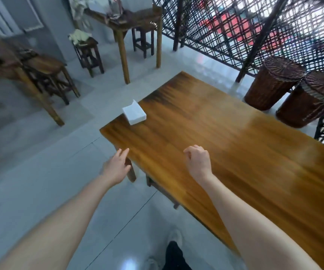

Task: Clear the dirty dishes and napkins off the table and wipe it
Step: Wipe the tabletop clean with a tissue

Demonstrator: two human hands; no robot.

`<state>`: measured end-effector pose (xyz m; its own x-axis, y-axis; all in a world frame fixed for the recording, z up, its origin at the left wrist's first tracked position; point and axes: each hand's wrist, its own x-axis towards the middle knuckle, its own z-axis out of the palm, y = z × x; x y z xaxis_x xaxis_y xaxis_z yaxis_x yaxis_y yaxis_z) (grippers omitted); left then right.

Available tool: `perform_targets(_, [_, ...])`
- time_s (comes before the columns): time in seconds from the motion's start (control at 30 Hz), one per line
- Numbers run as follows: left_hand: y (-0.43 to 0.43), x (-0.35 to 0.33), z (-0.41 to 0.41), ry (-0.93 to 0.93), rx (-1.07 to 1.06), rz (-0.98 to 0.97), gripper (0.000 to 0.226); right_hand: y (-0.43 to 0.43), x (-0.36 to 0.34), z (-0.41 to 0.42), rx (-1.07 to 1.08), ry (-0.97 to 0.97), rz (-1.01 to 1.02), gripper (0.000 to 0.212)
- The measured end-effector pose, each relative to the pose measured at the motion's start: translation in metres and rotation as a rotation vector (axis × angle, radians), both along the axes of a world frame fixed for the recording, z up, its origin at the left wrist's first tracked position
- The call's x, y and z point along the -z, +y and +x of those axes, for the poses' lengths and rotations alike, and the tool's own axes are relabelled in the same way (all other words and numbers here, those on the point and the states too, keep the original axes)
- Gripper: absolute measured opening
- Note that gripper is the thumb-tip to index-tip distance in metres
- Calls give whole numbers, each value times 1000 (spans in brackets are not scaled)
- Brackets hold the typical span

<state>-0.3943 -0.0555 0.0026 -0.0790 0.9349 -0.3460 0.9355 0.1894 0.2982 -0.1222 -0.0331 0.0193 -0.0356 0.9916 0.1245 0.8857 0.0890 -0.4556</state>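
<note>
Showing one wooden table [225,137] bearing one white napkin stack [134,112] near its far-left corner — two empty hands: left hand [116,170] spread beside the edge, right hand [199,162] loosely curled above.

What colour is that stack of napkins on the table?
White: the napkin stack sits near the table's corner, head view.

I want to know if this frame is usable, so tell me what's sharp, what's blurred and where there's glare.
Head view: the white napkin stack and both hands, left hand and right hand, read fairly sharp; the stools and lattice screen at the edges are motion-smeared and bowed by the wide lens; pale glare washes the table at its far right, and a bright spot reflects off the floor.
</note>
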Motion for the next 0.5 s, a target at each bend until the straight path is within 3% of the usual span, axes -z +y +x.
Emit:
perform_targets(0.23, [23,14,-54,45,-71,-50,66,59,20,-55,-126,30,-32,21])
perform_targets(0.5, [114,4,-103,41,-133,-10,65,163,24,-109,-184,50,-54,21])
